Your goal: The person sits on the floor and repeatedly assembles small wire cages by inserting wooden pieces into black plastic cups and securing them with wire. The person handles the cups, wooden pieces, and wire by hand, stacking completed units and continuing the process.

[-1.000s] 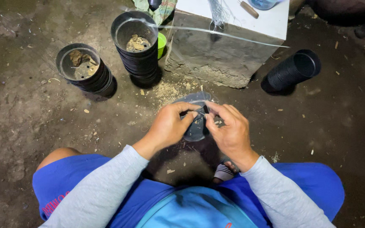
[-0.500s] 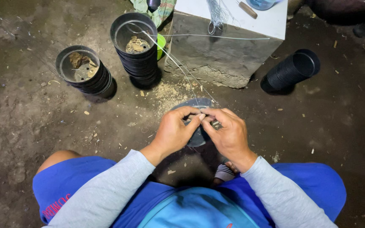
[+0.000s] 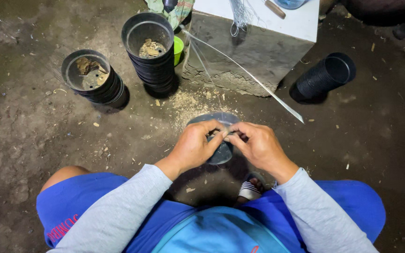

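Both hands, left hand (image 3: 194,145) and right hand (image 3: 258,146), pinch a black pot (image 3: 216,136).

Bare dirt floor (image 3: 33,140) with three stacks of black pots (image 3: 153,61), a concrete block (image 3: 254,56) and scattered sawdust (image 3: 191,100)

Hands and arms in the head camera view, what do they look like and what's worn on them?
Both the left hand and the right hand are bare, with no gloves, rings or watch showing. Each arm is covered to the wrist by a light grey long sleeve of soft knit fabric, plain and unmarked, ending in a snug cuff.
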The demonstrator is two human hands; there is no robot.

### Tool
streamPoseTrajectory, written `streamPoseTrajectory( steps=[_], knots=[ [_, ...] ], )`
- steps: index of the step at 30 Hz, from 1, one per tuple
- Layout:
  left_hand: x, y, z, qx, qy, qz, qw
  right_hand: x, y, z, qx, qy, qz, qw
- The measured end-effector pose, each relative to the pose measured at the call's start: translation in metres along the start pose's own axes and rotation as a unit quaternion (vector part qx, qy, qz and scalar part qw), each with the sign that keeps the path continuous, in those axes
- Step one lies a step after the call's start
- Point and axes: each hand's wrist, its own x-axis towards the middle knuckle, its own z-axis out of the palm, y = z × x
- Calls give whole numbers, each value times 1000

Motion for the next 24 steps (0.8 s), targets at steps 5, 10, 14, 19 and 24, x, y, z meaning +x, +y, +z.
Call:
streamPoseTrajectory(
  steps=[5,10,14,19,24],
  knots=[
    [1,0,0,24,-13,61,998,0,7,-2,-2,10,-59,998],
    [4,1,-5,-7,-33,46,998,-1,11,-3,-45,26,-90,995],
    [6,1,-6,-24,-78,-62,995,-2,13,-3,-71,17,-118,990],
    [5,-3,0,-22,-58,-115,991,-2,16,-4,-43,8,-99,994],
    [2,-4,11,-71,2,-79,994,1,17,-7,-9,-10,-66,998]
  ],
)
